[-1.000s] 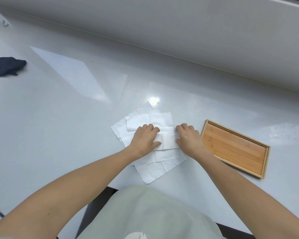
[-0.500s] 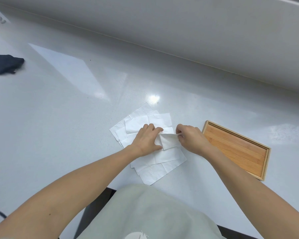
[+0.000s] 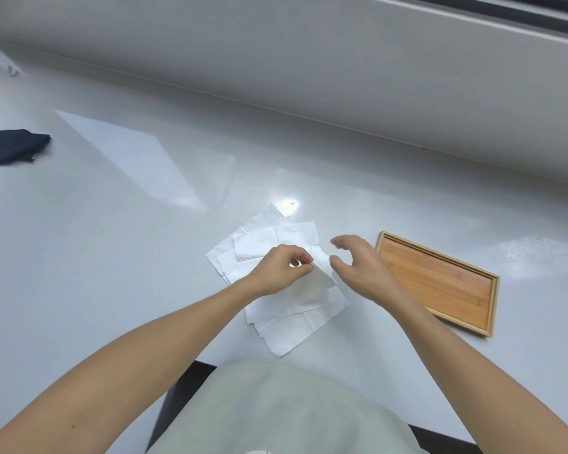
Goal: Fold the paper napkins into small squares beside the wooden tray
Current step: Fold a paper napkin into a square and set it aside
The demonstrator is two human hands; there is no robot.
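Note:
Several white paper napkins lie overlapped in a loose pile on the white counter, left of the wooden tray. My left hand hovers over the pile and pinches the corner of a small folded napkin, lifting it off the pile. My right hand floats just to the right of that napkin with fingers spread and relaxed, holding nothing. The tray has nothing in it.
A dark blue cloth lies at the far left of the counter. A grey wall ledge runs along the back. The counter's front edge is near my body, just below the napkins.
My right hand let go of the folded napkin and opened, moving slightly right. My left hand rose from pressing on the pile and now pinches the folded piece.

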